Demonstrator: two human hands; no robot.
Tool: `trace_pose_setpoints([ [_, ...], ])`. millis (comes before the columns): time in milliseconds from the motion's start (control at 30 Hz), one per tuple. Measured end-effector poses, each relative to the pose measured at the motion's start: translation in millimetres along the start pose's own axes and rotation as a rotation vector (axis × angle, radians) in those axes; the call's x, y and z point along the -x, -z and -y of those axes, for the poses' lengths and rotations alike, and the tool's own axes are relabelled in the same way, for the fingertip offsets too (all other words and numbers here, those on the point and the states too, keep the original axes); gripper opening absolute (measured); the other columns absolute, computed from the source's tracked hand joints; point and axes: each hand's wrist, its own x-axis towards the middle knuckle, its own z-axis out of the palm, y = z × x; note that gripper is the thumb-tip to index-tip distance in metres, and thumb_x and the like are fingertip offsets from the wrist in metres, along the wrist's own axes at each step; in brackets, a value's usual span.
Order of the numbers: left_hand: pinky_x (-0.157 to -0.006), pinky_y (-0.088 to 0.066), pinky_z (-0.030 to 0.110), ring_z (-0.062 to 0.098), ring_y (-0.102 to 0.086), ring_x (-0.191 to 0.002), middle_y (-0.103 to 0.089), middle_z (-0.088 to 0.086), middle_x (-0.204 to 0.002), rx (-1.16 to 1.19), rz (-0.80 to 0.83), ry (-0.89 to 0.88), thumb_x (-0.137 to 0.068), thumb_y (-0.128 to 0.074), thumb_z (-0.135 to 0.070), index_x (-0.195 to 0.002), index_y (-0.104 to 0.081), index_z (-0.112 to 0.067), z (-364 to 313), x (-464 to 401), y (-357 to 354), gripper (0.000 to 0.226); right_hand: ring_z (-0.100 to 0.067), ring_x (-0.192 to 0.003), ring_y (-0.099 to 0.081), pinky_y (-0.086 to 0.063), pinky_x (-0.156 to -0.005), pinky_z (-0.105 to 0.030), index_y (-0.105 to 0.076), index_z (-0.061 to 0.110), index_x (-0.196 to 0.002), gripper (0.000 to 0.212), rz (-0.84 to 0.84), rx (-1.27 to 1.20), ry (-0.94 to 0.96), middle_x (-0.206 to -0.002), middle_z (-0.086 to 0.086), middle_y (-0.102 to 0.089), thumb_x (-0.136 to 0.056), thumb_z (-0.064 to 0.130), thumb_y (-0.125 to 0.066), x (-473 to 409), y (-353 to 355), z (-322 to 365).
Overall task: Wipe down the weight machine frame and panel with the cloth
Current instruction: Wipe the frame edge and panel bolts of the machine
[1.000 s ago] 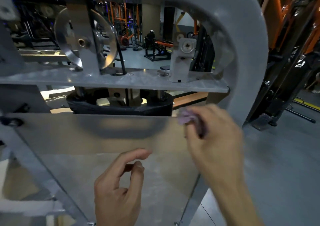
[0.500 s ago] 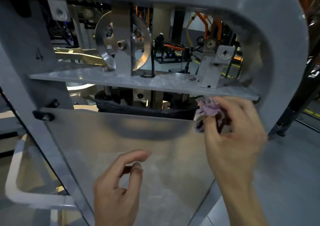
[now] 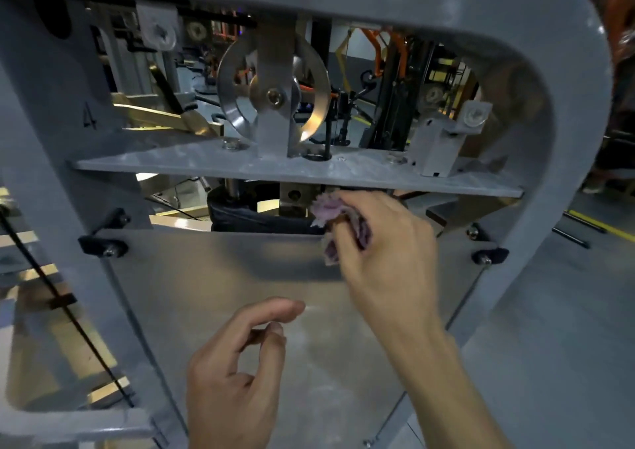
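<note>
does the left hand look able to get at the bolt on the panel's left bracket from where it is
Probably yes. The left hand holds nothing and hovers before the bare panel; nothing lies between it and the bolt on the black bracket. The right hand with the cloth works farther right.

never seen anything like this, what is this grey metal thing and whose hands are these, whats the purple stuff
The picture comes from a camera worn on a person's head, looking down at their own hands in a gym. The grey arch is a weight machine frame, with a pulley wheel standing on a flat shelf inside it. Below is a shiny metal panel. The right hand grips a purple cloth at the panel's top edge, just under the shelf. The left hand holds nothing, its fingers loosely curled in front of the panel.
</note>
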Motion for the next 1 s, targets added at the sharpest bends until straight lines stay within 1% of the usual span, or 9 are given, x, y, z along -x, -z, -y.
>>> trace_pose_setpoints([
  [100, -0.069, -0.06, 0.047, 0.019, -0.072, -0.078, -0.077, -0.005, -0.098, 0.012, -0.006, 0.012, -0.09, -0.053, -0.031, -0.101, -0.074, -0.032, 1.9, -4.2, 13.3, 0.023, 0.001, -0.077, -0.062, -0.044, -0.072, -0.008, -0.076, 0.024, -0.1, 0.028, -0.039, 0.063, -0.171, -0.085, 0.013, -0.068, -0.084, 0.002, -0.07, -2.1, 26.0, -27.0],
  [167, -0.07, -0.06, 0.049, 0.019, -0.072, -0.077, -0.077, -0.004, -0.097, 0.026, -0.013, 0.022, -0.09, -0.054, -0.032, -0.101, -0.074, -0.034, 5.3, -6.2, 20.2, 0.023, -0.012, -0.079, -0.066, -0.047, -0.069, -0.027, -0.076, 0.022, -0.1, 0.026, -0.075, 0.134, -0.264, -0.085, 0.005, -0.072, -0.085, 0.004, -0.066, -0.2, 31.4, -33.3],
  [233, -0.072, -0.06, 0.05, 0.019, -0.072, -0.077, -0.077, -0.004, -0.097, 0.039, -0.004, 0.02, -0.09, -0.054, -0.031, -0.101, -0.074, -0.035, 8.1, -7.2, 24.8, 0.022, -0.018, -0.08, -0.064, -0.038, -0.065, -0.029, -0.076, 0.021, -0.099, 0.026, -0.104, 0.211, -0.242, -0.088, 0.003, -0.072, -0.084, 0.002, -0.065, 3.7, 20.1, -19.2],
  [333, -0.071, -0.06, 0.049, 0.018, -0.072, -0.079, -0.077, -0.005, -0.096, 0.055, 0.021, 0.01, -0.09, -0.053, -0.03, -0.1, -0.074, -0.034, 8.4, -10.0, 31.5, 0.023, -0.006, -0.079, -0.052, -0.028, -0.063, -0.016, -0.075, 0.021, -0.1, 0.028, -0.093, 0.165, -0.121, -0.091, 0.007, -0.07, -0.083, -0.001, -0.069, 5.7, -8.3, 20.2],
  [500, -0.066, -0.06, 0.048, 0.02, -0.072, -0.083, -0.077, -0.005, -0.1, 0.09, 0.064, 0.004, -0.091, -0.053, -0.029, -0.101, -0.073, -0.033, 8.9, -12.1, 40.8, 0.023, -0.012, -0.082, -0.066, -0.054, -0.079, -0.032, -0.075, 0.021, -0.107, 0.029, -0.009, 0.098, -0.152, -0.089, 0.007, -0.072, -0.088, 0.002, -0.064, 4.1, 2.3, 10.2],
  [600, -0.057, -0.059, 0.046, 0.017, -0.072, -0.08, -0.077, -0.009, -0.1, 0.075, 0.059, 0.014, -0.091, -0.053, -0.031, -0.103, -0.073, -0.032, 11.4, -17.6, 51.8, 0.024, -0.018, -0.081, -0.068, -0.054, -0.073, -0.035, -0.074, 0.024, -0.101, 0.026, -0.083, 0.161, -0.305, -0.086, 0.006, -0.073, -0.088, 0.006, -0.06, 5.5, 15.9, -2.8],
  [733, -0.068, -0.061, 0.044, 0.015, -0.073, -0.083, -0.077, -0.01, -0.101, 0.072, 0.047, 0.045, -0.091, -0.055, -0.027, -0.103, -0.073, -0.031, 17.0, -23.0, 67.1, 0.022, -0.019, -0.079, -0.066, -0.037, -0.066, -0.024, -0.076, 0.022, -0.099, 0.028, -0.147, 0.262, -0.182, -0.089, 0.004, -0.073, -0.082, 0.0, -0.07, 7.0, -20.8, 41.6],
  [867, -0.076, -0.061, 0.046, 0.015, -0.073, -0.085, -0.077, -0.011, -0.1, 0.046, 0.064, 0.054, -0.089, -0.057, -0.01, -0.1, -0.073, -0.036, 20.8, -29.5, 74.4, 0.032, -0.021, -0.079, -0.063, -0.039, -0.071, -0.025, -0.076, 0.018, -0.103, 0.026, -0.046, 0.178, -0.05, -0.09, 0.002, -0.073, -0.083, 0.004, -0.067, 4.3, -64.6, 89.6],
  [1000, -0.074, -0.061, 0.042, 0.016, -0.073, -0.085, -0.077, -0.011, -0.1, 0.06, 0.077, 0.026, -0.089, -0.057, -0.007, -0.1, -0.073, -0.034, 24.1, -32.4, 81.6, 0.033, -0.01, -0.088, -0.063, -0.05, -0.083, -0.024, -0.075, 0.019, -0.107, 0.027, -0.006, 0.105, -0.057, -0.098, 0.01, -0.074, -0.086, 0.004, -0.067, 5.7, -44.6, 72.4],
])
